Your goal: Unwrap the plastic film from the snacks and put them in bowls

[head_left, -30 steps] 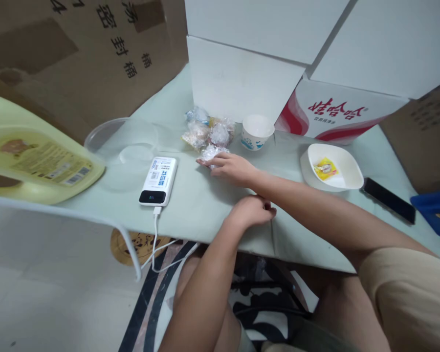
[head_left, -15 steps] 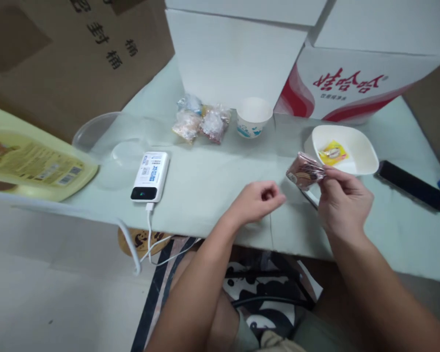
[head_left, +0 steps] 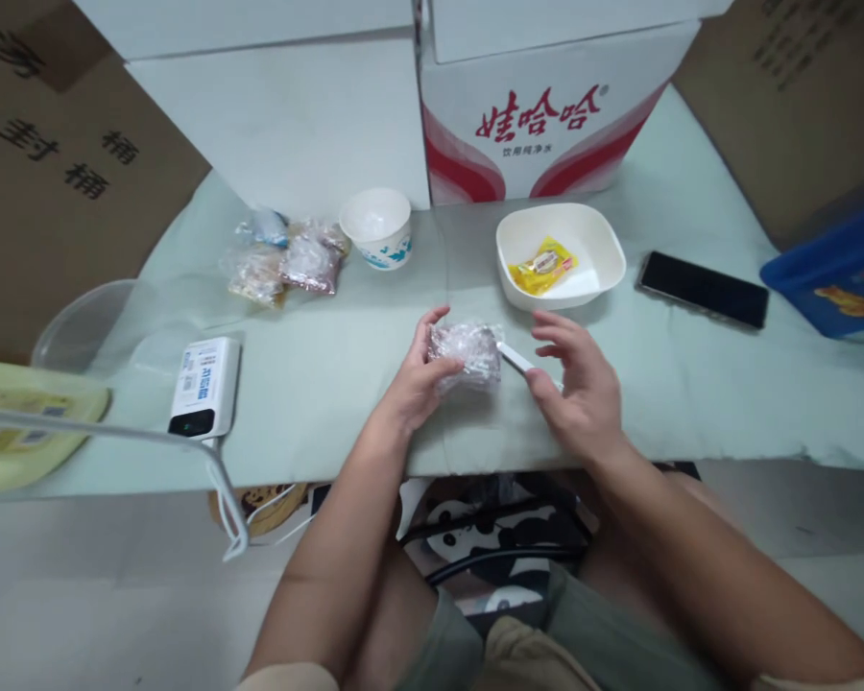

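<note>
My left hand [head_left: 423, 376] is closed around a small snack packet [head_left: 471, 355] in crinkled, shiny clear wrapping, just above the table. To its right, my right hand [head_left: 582, 384] is open, with its fingers apart and nothing gripped between them. Between the packet and my right thumb is a slim white strip-like object [head_left: 516, 358]; its far end is hidden behind the packet, and I cannot make out its kind. Beyond my right hand stands a white bowl [head_left: 609, 259] with a yellow packet [head_left: 545, 267] in it.
Several wrapped packets [head_left: 288, 254] lie beside a paper cup [head_left: 378, 230] at the back left. A power bank [head_left: 206, 384], a clear lid [head_left: 90, 326] and a yellow bottle [head_left: 36, 422] are left. A phone [head_left: 702, 288] lies right; white cartons [head_left: 533, 125] stand behind.
The packet has passed from my right hand to my left, and its clear wrapped side now shows. My right hand has opened. The head view has swung right.
</note>
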